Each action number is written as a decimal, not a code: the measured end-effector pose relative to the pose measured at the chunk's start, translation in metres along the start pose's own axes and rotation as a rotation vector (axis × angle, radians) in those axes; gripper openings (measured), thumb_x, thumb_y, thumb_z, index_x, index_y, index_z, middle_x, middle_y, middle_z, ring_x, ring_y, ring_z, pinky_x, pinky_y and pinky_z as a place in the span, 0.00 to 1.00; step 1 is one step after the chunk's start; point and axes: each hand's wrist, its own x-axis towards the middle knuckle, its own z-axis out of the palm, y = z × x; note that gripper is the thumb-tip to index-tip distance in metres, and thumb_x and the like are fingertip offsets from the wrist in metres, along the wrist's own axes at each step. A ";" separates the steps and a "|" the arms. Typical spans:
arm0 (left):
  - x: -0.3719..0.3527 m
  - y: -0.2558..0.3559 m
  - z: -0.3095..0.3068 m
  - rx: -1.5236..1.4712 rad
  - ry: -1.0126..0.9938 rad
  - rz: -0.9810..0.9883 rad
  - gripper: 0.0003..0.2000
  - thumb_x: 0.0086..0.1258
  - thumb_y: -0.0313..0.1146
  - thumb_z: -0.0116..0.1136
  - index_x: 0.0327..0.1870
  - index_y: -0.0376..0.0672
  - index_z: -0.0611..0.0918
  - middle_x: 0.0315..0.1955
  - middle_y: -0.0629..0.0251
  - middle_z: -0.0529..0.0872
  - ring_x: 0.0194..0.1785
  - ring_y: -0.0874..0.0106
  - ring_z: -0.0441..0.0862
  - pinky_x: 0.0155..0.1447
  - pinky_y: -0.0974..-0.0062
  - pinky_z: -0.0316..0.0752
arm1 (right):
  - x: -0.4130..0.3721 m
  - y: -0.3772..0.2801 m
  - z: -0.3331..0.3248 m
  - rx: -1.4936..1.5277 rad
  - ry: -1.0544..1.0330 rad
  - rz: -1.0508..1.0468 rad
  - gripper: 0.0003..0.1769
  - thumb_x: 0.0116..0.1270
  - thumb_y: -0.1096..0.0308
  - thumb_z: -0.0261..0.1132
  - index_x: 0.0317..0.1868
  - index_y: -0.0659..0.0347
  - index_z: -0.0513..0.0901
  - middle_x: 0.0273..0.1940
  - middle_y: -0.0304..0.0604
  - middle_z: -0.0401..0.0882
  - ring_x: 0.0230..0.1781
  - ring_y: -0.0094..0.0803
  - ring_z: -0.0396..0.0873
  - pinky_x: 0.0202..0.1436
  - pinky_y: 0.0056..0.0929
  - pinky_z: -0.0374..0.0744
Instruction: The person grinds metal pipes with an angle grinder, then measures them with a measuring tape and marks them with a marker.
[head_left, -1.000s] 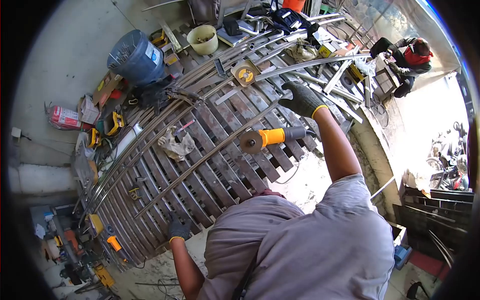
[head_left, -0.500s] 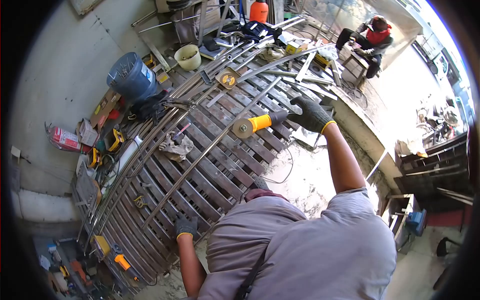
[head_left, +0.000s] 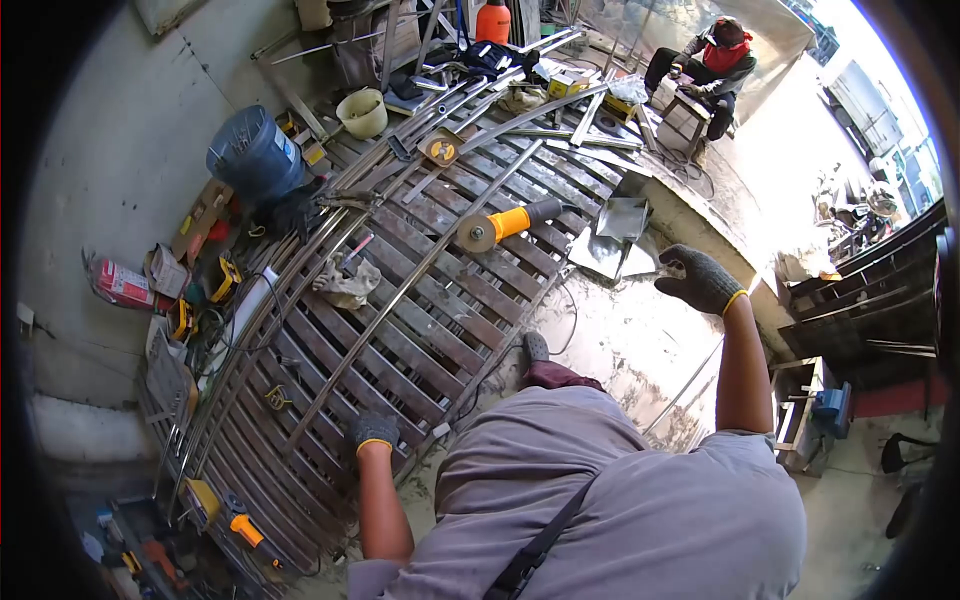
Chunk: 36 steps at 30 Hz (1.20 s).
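My right hand, in a dark glove with a yellow cuff, hangs over the floor right of the slatted table. Its fingers are bent but apart, with nothing in them. An angle grinder with a yellow body and a round disc lies on the slats, clear of that hand. Beside the disc, a long metal tube runs diagonally across the table. My left hand, gloved too, rests on the slats near the table's front edge, fingers loosely apart, close to the tube's lower end.
Bent sheet metal lies by the table's right edge. A rag, a loose disc and another grinder are on the table. A blue bucket stands behind. A co-worker sits at the far right.
My right hand has moved away from the grinder's rear end, rightward and toward me. The grinder stays on the slats. My left hand remains on the table while the view shifts slightly.
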 end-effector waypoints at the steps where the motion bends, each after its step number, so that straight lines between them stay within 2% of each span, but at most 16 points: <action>1: 0.004 0.003 0.000 -0.006 -0.023 0.010 0.33 0.82 0.61 0.54 0.66 0.36 0.89 0.70 0.40 0.86 0.74 0.44 0.84 0.78 0.51 0.78 | 0.007 0.004 -0.002 -0.004 -0.008 -0.013 0.34 0.70 0.51 0.81 0.67 0.65 0.85 0.60 0.56 0.90 0.62 0.51 0.89 0.67 0.43 0.86; 3: 0.032 0.000 0.035 -0.008 0.032 0.013 0.32 0.81 0.62 0.55 0.58 0.39 0.94 0.64 0.41 0.90 0.70 0.44 0.87 0.75 0.51 0.80 | 0.030 0.004 -0.003 0.002 -0.035 -0.082 0.33 0.70 0.51 0.81 0.66 0.65 0.85 0.59 0.55 0.91 0.62 0.51 0.89 0.67 0.44 0.86; 6: 0.013 0.027 0.022 -0.046 0.008 -0.014 0.34 0.81 0.64 0.53 0.59 0.37 0.93 0.65 0.39 0.89 0.71 0.42 0.86 0.77 0.50 0.78 | 0.084 0.017 0.005 -0.002 -0.065 -0.180 0.31 0.73 0.50 0.79 0.66 0.63 0.85 0.58 0.55 0.91 0.61 0.51 0.89 0.66 0.45 0.86; 12: -0.022 0.144 -0.119 -0.143 0.071 -0.051 0.38 0.83 0.66 0.48 0.56 0.34 0.93 0.60 0.35 0.90 0.69 0.41 0.87 0.76 0.49 0.78 | 0.233 0.048 -0.011 0.106 -0.176 -0.442 0.34 0.75 0.47 0.78 0.70 0.62 0.83 0.59 0.56 0.90 0.61 0.51 0.90 0.67 0.45 0.86; 13: -0.018 0.169 -0.140 -0.178 0.117 0.035 0.40 0.83 0.68 0.47 0.54 0.32 0.93 0.58 0.35 0.91 0.66 0.39 0.87 0.74 0.47 0.79 | 0.270 0.052 -0.018 0.127 -0.231 -0.500 0.35 0.76 0.48 0.78 0.73 0.60 0.81 0.59 0.55 0.90 0.60 0.51 0.90 0.67 0.45 0.86; 14: -0.010 0.193 -0.156 -0.155 0.129 0.004 0.39 0.83 0.67 0.47 0.55 0.33 0.93 0.57 0.36 0.91 0.65 0.39 0.88 0.73 0.47 0.79 | 0.305 0.054 -0.027 0.100 -0.256 -0.445 0.37 0.75 0.48 0.78 0.76 0.59 0.79 0.59 0.55 0.91 0.59 0.51 0.90 0.66 0.46 0.86; 16: 0.010 0.242 -0.184 -0.119 0.159 -0.052 0.38 0.83 0.67 0.49 0.55 0.35 0.94 0.54 0.37 0.92 0.63 0.39 0.89 0.71 0.46 0.80 | 0.392 0.058 -0.042 0.179 -0.176 -0.481 0.38 0.74 0.49 0.78 0.76 0.60 0.79 0.59 0.55 0.91 0.59 0.50 0.90 0.65 0.46 0.86; 17: 0.034 0.251 -0.167 -0.237 0.312 0.077 0.33 0.82 0.65 0.53 0.53 0.39 0.95 0.49 0.39 0.93 0.57 0.38 0.90 0.67 0.44 0.82 | 0.429 0.063 -0.036 0.229 -0.159 -0.487 0.38 0.74 0.50 0.79 0.77 0.60 0.78 0.59 0.55 0.91 0.59 0.50 0.90 0.65 0.46 0.86; 21: 0.005 0.359 -0.248 -0.320 0.338 0.007 0.30 0.81 0.63 0.56 0.43 0.41 0.94 0.42 0.38 0.93 0.51 0.37 0.90 0.60 0.42 0.83 | 0.561 0.054 -0.022 0.445 -0.048 -0.457 0.43 0.72 0.49 0.80 0.80 0.61 0.74 0.60 0.57 0.91 0.61 0.50 0.90 0.66 0.44 0.86; 25: 0.002 0.388 -0.262 -0.340 0.253 -0.069 0.29 0.82 0.61 0.57 0.43 0.39 0.92 0.41 0.38 0.93 0.50 0.37 0.90 0.58 0.41 0.83 | 0.681 0.027 -0.001 0.575 -0.013 -0.379 0.50 0.70 0.45 0.81 0.81 0.64 0.71 0.62 0.62 0.89 0.61 0.53 0.89 0.67 0.45 0.85; 28: 0.001 0.383 -0.247 -0.301 0.095 -0.217 0.34 0.83 0.65 0.47 0.46 0.40 0.94 0.46 0.40 0.94 0.54 0.39 0.91 0.64 0.44 0.82 | 0.752 -0.003 0.018 0.566 0.146 -0.436 0.43 0.72 0.53 0.78 0.80 0.63 0.72 0.64 0.63 0.87 0.62 0.58 0.88 0.68 0.48 0.85; 30: 0.003 0.352 -0.194 -0.175 -0.087 -0.146 0.37 0.83 0.66 0.43 0.52 0.38 0.94 0.50 0.40 0.93 0.58 0.41 0.91 0.68 0.46 0.82 | 0.782 -0.017 0.022 0.360 0.076 -0.532 0.36 0.74 0.56 0.72 0.77 0.60 0.75 0.67 0.62 0.86 0.67 0.60 0.86 0.71 0.53 0.83; 32: -0.004 0.308 -0.106 -0.060 -0.199 -0.233 0.31 0.84 0.62 0.48 0.54 0.42 0.93 0.51 0.40 0.94 0.53 0.42 0.94 0.55 0.45 0.87 | 0.805 -0.034 0.015 0.290 0.139 -0.513 0.30 0.76 0.57 0.69 0.73 0.60 0.78 0.66 0.62 0.86 0.69 0.61 0.84 0.73 0.55 0.81; 33: -0.018 0.304 -0.093 -0.094 -0.345 -0.316 0.32 0.83 0.64 0.50 0.56 0.42 0.93 0.52 0.40 0.94 0.53 0.43 0.94 0.55 0.46 0.87 | 0.842 -0.038 0.024 0.300 0.142 -0.550 0.24 0.77 0.59 0.66 0.68 0.60 0.81 0.64 0.64 0.86 0.67 0.62 0.85 0.71 0.56 0.82; 35: -0.037 0.308 -0.087 -0.186 -0.541 -0.473 0.33 0.82 0.66 0.53 0.58 0.42 0.93 0.54 0.39 0.94 0.54 0.43 0.94 0.56 0.46 0.87 | 0.872 -0.057 0.007 0.371 0.278 -0.249 0.22 0.75 0.59 0.66 0.63 0.62 0.83 0.60 0.67 0.87 0.60 0.66 0.88 0.67 0.58 0.85; 36: -0.036 0.312 -0.092 -0.236 -0.547 -0.520 0.33 0.82 0.66 0.53 0.58 0.42 0.93 0.54 0.39 0.94 0.54 0.44 0.94 0.56 0.46 0.87 | 0.889 -0.056 -0.002 0.331 0.289 -0.152 0.26 0.73 0.55 0.69 0.66 0.60 0.84 0.64 0.66 0.86 0.66 0.65 0.85 0.72 0.56 0.81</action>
